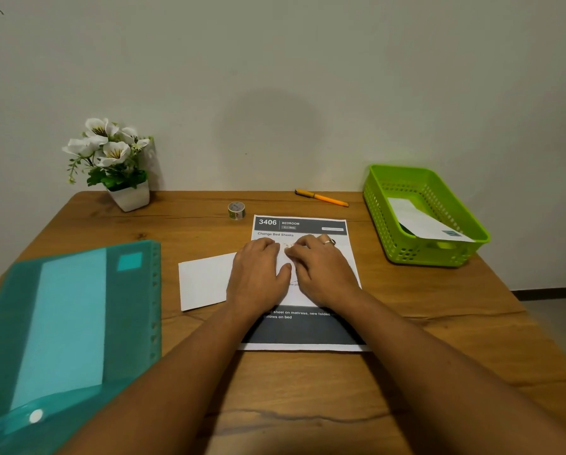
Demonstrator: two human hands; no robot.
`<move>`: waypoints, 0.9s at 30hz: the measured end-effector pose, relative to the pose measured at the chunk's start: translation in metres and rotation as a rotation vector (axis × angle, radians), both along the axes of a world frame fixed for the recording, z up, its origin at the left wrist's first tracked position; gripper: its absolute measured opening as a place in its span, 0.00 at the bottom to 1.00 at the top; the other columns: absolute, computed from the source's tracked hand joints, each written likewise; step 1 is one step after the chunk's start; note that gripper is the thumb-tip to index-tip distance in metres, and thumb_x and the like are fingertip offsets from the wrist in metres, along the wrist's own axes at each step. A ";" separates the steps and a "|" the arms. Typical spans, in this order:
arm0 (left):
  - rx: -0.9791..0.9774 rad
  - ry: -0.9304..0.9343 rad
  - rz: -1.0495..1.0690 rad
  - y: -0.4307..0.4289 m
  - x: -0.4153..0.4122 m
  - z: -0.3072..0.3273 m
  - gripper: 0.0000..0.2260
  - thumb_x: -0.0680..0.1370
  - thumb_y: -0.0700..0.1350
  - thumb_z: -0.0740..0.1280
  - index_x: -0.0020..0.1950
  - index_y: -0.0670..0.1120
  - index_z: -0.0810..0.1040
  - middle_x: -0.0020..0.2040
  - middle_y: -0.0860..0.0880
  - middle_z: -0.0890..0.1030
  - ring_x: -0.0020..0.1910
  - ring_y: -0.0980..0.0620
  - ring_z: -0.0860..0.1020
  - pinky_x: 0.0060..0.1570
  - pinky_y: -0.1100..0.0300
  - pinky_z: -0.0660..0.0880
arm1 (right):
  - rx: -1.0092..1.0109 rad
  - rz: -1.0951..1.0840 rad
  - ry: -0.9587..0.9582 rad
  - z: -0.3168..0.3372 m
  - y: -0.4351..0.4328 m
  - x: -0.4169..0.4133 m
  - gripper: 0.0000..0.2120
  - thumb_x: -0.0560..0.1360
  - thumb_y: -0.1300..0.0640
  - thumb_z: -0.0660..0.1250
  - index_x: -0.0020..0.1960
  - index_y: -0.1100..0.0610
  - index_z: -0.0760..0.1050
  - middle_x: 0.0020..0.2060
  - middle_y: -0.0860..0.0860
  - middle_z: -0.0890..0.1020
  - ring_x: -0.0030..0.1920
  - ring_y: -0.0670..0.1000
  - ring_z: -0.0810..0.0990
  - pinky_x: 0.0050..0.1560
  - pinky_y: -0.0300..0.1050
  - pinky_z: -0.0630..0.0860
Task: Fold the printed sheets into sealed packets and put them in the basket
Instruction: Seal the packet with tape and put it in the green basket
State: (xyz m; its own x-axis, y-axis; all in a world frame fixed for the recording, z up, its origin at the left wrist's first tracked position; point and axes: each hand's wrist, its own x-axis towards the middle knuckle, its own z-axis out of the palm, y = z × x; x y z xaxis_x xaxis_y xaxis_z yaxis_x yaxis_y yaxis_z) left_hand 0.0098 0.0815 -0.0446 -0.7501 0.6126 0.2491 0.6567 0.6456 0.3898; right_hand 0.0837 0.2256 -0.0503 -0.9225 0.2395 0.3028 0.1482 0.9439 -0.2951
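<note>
Your printed sheet point(304, 326) lies flat on the table point(307, 405), long axis running away from you, its "3406 BEDROOM" header toward the wall. Your left hand point(258, 274) and right hand point(321, 270) press side by side on its middle, palms down, gripping nothing.

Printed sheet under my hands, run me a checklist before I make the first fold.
1. Printed sheet lies flat, face up: ok.
2. Left hand and right hand both rest on its middle: ok.
3. White paper clear of the sheet's left edge: cannot tell, the left hand covers it.
4. Tape roll stands just past the top left corner: ok.
5. Orange pen off the sheet: ok.
6. Green basket has room, one packet inside: ok.
</note>
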 end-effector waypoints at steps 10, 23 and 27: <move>-0.026 0.019 0.015 0.001 0.003 0.002 0.23 0.82 0.54 0.63 0.74 0.45 0.74 0.72 0.47 0.75 0.71 0.47 0.69 0.71 0.51 0.66 | 0.113 -0.177 -0.082 0.001 -0.004 -0.001 0.22 0.83 0.46 0.56 0.71 0.53 0.75 0.63 0.53 0.78 0.61 0.58 0.73 0.58 0.55 0.72; -0.037 0.015 0.014 0.001 0.002 0.002 0.23 0.82 0.54 0.63 0.74 0.45 0.74 0.73 0.47 0.74 0.71 0.48 0.69 0.71 0.51 0.66 | 0.151 -0.090 -0.093 0.000 -0.005 -0.003 0.22 0.82 0.48 0.55 0.73 0.50 0.73 0.67 0.52 0.77 0.63 0.58 0.73 0.59 0.56 0.69; -0.031 0.014 0.023 0.001 0.003 0.003 0.22 0.82 0.54 0.63 0.74 0.45 0.74 0.72 0.47 0.74 0.71 0.48 0.69 0.70 0.51 0.66 | 0.159 -0.164 -0.083 -0.001 -0.007 -0.003 0.23 0.82 0.45 0.56 0.68 0.56 0.78 0.62 0.53 0.79 0.60 0.57 0.75 0.59 0.55 0.71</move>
